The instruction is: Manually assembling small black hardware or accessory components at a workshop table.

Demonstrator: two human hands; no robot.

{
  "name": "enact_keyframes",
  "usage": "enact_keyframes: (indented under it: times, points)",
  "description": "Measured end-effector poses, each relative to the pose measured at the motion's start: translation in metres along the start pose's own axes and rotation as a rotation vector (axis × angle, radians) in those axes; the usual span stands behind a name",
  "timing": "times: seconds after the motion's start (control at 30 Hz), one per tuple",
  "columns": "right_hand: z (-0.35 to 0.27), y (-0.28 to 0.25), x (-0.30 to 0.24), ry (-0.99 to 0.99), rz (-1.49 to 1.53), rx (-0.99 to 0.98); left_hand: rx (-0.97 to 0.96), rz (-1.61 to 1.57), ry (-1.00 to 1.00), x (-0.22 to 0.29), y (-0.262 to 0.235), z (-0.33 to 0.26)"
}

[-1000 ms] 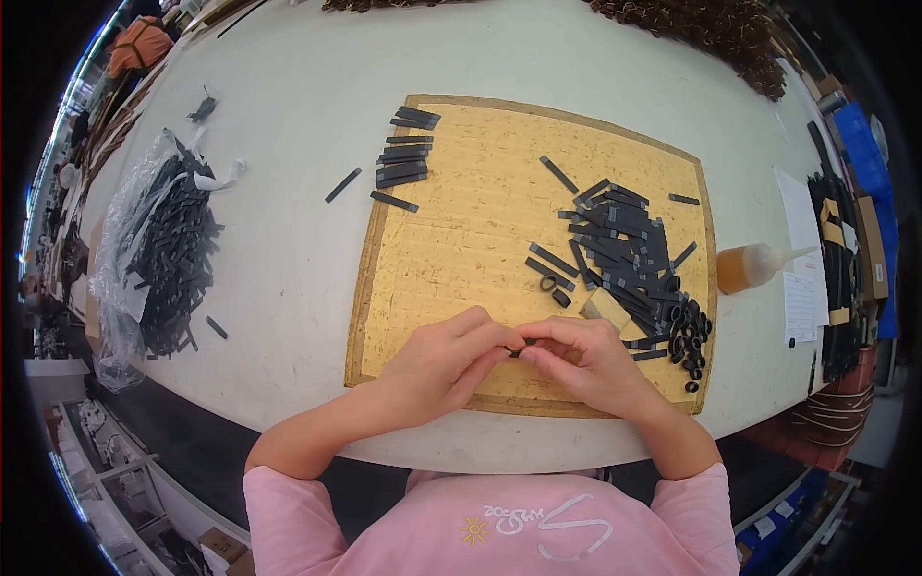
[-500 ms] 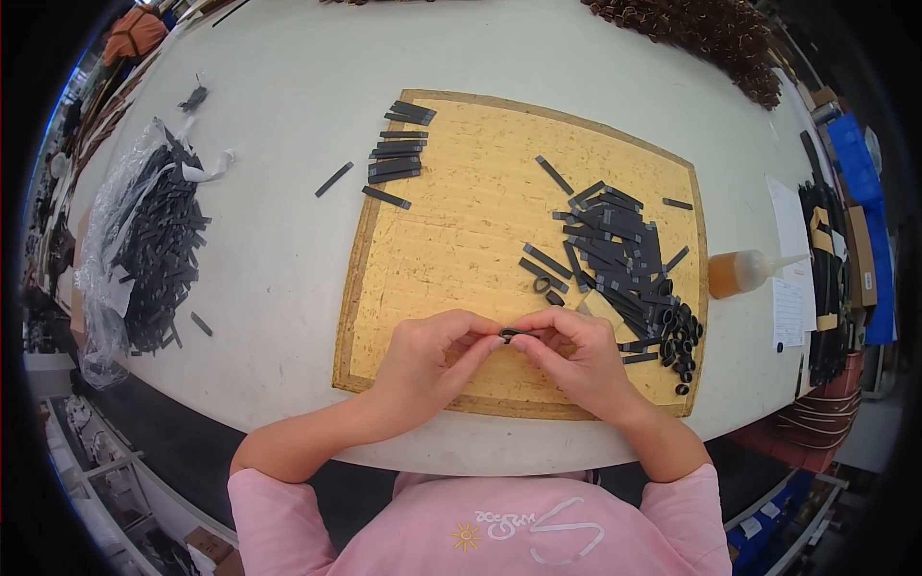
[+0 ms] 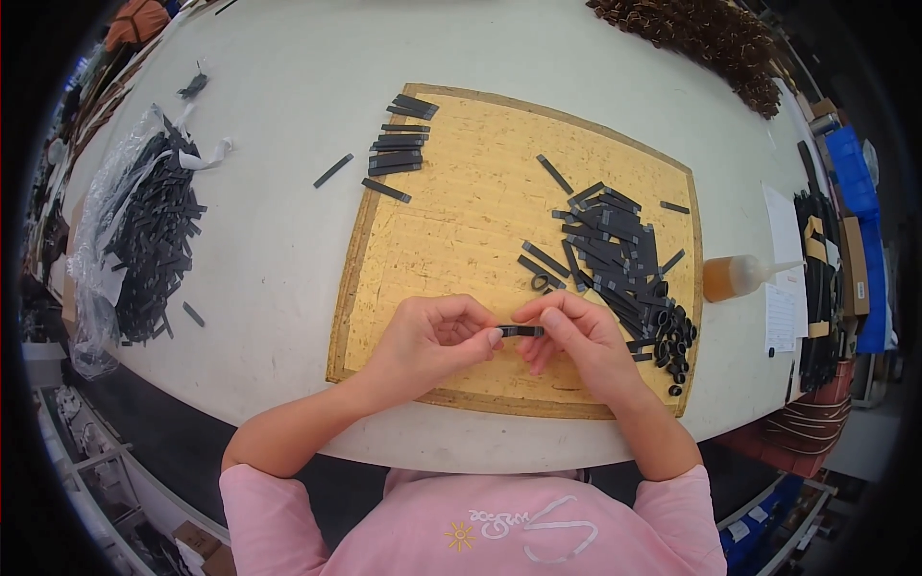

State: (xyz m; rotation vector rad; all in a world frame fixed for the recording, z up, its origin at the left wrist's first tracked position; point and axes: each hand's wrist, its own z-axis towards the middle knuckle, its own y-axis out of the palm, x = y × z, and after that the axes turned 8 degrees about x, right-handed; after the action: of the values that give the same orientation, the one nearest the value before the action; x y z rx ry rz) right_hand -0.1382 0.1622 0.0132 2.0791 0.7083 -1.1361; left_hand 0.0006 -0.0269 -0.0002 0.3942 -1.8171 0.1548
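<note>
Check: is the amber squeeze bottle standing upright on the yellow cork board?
No, the amber squeeze bottle lies on its side on the white table, just off the right edge of the yellow cork board.

black strip (image 3: 520, 330) | ends hidden under fingers (image 3: 492, 336)

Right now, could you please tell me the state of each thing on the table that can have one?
Black strip: held level between both hands.
Left hand: pinching the strip's left end.
Right hand: pinching its right end.
Glue bottle: lying on its side.
Plastic bag: open, strips spilling out.
Cork board: flat on the table.
</note>
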Motion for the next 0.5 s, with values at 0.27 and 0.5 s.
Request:
enact_keyframes:
  times: [0.27,0.5]
  points:
    - [0.001,-0.002,0.004,0.127,0.161,-0.105,-0.041,-0.064,0.0,0.001,0.0,-0.002]
    - [-0.004,0.018,0.01,-0.332,-0.591,0.102,0.087,0.284,0.237,0.002,0.006,-0.005]
